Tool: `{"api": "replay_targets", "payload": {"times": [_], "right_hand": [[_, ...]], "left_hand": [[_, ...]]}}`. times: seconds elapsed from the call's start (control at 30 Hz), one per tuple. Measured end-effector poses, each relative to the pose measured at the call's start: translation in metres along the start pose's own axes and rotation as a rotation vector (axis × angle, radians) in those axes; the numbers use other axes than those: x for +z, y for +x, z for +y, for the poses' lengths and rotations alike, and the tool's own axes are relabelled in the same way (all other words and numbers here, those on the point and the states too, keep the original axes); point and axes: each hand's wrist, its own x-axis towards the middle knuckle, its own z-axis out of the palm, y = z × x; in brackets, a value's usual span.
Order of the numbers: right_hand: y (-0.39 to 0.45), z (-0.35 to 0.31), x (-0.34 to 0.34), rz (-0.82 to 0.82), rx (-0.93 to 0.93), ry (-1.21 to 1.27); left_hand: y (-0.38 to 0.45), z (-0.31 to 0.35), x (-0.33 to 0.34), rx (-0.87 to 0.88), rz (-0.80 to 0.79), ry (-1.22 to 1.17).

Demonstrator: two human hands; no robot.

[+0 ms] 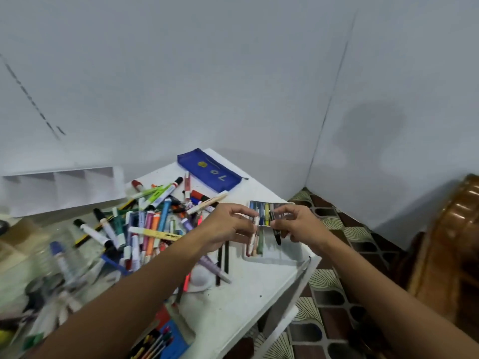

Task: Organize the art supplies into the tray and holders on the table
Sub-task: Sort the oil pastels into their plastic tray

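A heap of markers and pens [145, 224] lies on the white table [238, 301]. At the table's right edge stands a small clear tray [272, 244] with several crayons in it. Over the tray, my left hand [225, 226] pinches a pale crayon [253, 235] that hangs down. My right hand [300, 224] pinches a dark crayon [276, 233] beside it. Both hands are close together above the tray's near half.
A blue pencil pouch [207, 169] lies at the table's far corner by the wall. Clear holders [59, 257] stand blurred at the left, one with a blue-capped marker. A white folded divider [64, 187] leans at the back left. A pencil box [160, 340] lies at the near edge. Patterned floor lies to the right.
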Motion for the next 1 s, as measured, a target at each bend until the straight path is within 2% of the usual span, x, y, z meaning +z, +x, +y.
{"api": "replay_targets", "payload": {"times": [0.27,0.43,0.57,0.63,0.7,0.8,0.87,1.0], "right_hand": [[0.005,0.008,-0.004,-0.020,0.022,-0.153],[0.012,0.008,0.000,-0.021,0.027,-0.312],[0.014,0.009,0.004,-0.004,0.031,-0.336],[0.015,0.010,0.006,0.013,0.013,-0.374],[0.015,0.009,0.006,0.018,-0.021,-0.424],[0.016,0.010,0.005,-0.015,-0.061,-0.508],[0.016,0.012,0.005,-0.023,-0.055,-0.516],[0.017,0.014,0.006,0.031,-0.071,-0.515]], "left_hand": [[0.029,-0.002,0.030,-0.021,0.112,0.254],[0.033,-0.009,0.033,-0.045,0.130,0.379],[0.033,-0.011,0.033,0.010,0.126,0.471],[0.032,-0.013,0.034,0.105,0.149,0.573],[0.029,-0.014,0.032,0.286,0.175,0.750],[0.019,-0.020,0.020,0.574,0.011,1.015],[0.013,-0.027,0.012,0.681,-0.110,1.170],[0.008,-0.034,0.004,0.821,-0.148,1.275]]}}
